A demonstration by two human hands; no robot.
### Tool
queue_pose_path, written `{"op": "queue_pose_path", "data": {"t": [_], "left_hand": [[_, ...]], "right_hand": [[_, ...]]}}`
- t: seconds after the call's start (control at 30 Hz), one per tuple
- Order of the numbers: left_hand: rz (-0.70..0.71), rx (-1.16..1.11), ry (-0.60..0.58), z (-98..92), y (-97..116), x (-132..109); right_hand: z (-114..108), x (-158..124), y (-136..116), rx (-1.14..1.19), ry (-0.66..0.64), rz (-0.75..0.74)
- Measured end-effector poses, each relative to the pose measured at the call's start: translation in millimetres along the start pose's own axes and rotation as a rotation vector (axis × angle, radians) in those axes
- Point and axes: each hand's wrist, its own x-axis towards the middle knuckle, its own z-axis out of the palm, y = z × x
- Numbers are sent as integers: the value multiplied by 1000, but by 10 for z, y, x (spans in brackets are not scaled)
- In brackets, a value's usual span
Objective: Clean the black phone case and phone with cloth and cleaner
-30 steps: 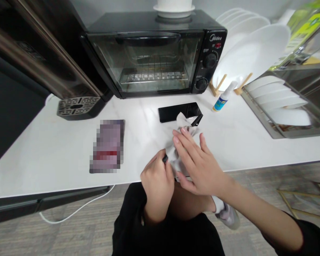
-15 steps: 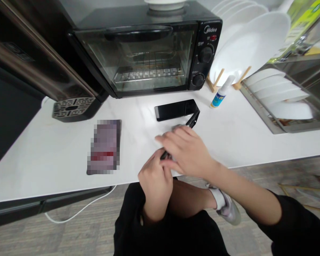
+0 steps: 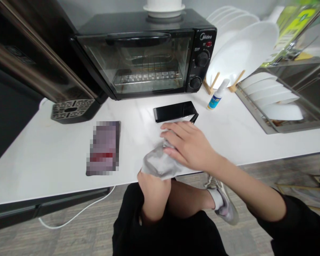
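Observation:
A thin grey cloth [image 3: 160, 161] is draped over the fingers of my left hand [image 3: 153, 188] at the counter's front edge. Those fingers are hidden; the back of the hand and the wrist show, and the hand looks curled. My right hand [image 3: 189, 144] pinches the cloth from above, thumb below and fingers bent over it. Just beyond it lies a glossy black device [image 3: 174, 111], long and flat, with a slim black arm bending off its right end. That arm runs behind my right hand, where its far part is hidden.
A tablet-like slab [image 3: 103, 147], its face blurred out, lies left on the white counter [image 3: 56, 153]. Behind stand a toaster oven [image 3: 146, 60] and a dispenser with a drip tray [image 3: 73, 109]. A small spray bottle [image 3: 216, 97], racked plates [image 3: 242, 53] and a sink [image 3: 309, 74] are right.
The grey cloth, barely visible before, now spreads over my left hand's fingers. My right hand has shifted slightly right and up. The black arm's near end is now covered.

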Motion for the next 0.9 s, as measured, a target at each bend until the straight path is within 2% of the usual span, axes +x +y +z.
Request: {"op": "queue_pose_path", "data": {"t": [0.07,0.17,0.27,0.37,0.43,0.53,0.63,0.7,0.77,0.9], "left_hand": [[26,57,13,-50,58,29],[79,26,20,-117,129,72],[127,22,52,-114,118,76],[174,154,78,-51,39,41],[198,219,78,-14,-2,23],[175,208,65,-22,19,27],[99,86,38,-89,105,55],[74,3,32,-119,141,69],[85,0,42,-116,135,68],[140,177,88,-59,62,44]], "right_hand": [[-70,19,231,-117,-8,85],[-104,36,340,-217,133,199],[1,46,101,-149,188,97],[184,55,-244,-14,108,-78],[258,62,-341,9,58,-167],[201,82,-140,-54,12,-200],[33,121,245,-170,21,19],[-32,140,340,-187,33,150],[-13,142,219,-128,41,144],[132,149,-146,-1,10,-107]]}}
